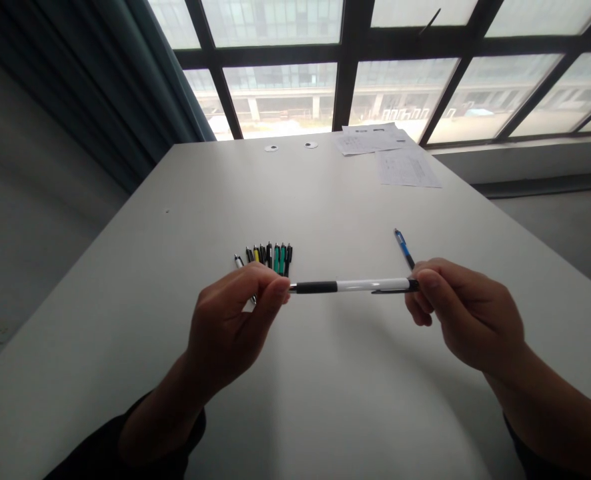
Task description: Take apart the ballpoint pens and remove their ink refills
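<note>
A white pen [363, 285] with a black grip and black clip is held level above the table between my two hands. My left hand [230, 320] pinches its tip end between thumb and fingers. At the other end, my right hand [468, 313] is closed on the black clip end. Behind my left hand lies a row of several pens [282, 259], black, yellow, green and white; their lower parts are hidden by the hand. A blue pen [403, 247] lies just beyond my right hand, which covers its near end.
The white table [315, 207] runs away to a large window [280, 93]. Papers [375, 140] lie at its far right, and two cable-hole covers [271, 149] sit near the far edge. A dark curtain [125, 80] hangs at the left.
</note>
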The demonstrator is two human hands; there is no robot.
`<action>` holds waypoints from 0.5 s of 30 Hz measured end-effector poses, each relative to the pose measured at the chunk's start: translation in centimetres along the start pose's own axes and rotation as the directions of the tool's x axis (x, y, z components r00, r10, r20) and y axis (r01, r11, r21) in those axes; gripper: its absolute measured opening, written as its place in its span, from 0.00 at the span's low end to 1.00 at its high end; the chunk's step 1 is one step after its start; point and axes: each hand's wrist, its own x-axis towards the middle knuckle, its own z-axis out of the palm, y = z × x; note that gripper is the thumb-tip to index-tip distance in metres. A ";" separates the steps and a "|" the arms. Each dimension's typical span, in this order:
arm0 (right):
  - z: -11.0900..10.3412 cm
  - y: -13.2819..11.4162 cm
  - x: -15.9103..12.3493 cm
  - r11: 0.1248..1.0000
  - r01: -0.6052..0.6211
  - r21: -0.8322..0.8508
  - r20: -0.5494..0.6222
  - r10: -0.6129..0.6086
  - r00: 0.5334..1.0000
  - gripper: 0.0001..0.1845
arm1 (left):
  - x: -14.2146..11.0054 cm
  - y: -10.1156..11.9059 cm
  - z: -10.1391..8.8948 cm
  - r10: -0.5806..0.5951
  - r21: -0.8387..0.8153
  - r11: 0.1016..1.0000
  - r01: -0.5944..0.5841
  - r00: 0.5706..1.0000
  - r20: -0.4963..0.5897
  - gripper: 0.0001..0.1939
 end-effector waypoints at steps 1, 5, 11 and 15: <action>0.0 0.0 0.0 1.000 0.003 -0.011 0.011 -0.003 1.000 0.20 | 0.0 0.0 0.0 -0.002 0.004 1.000 0.002 1.000 0.001 0.11; 0.2 0.2 -0.1 0.999 0.003 -0.037 0.025 -0.002 1.000 0.23 | 0.0 0.1 0.0 -0.008 0.017 1.000 0.009 1.000 -0.011 0.12; 0.4 0.5 -0.3 0.999 0.008 -0.052 0.024 -0.007 1.000 0.24 | 0.0 0.3 0.0 -0.018 0.015 1.000 0.018 1.000 -0.011 0.15; 0.5 0.5 -0.3 0.999 0.024 -0.037 0.024 -0.023 0.999 0.24 | -0.2 0.3 0.1 -0.030 0.016 0.999 0.030 1.000 -0.002 0.16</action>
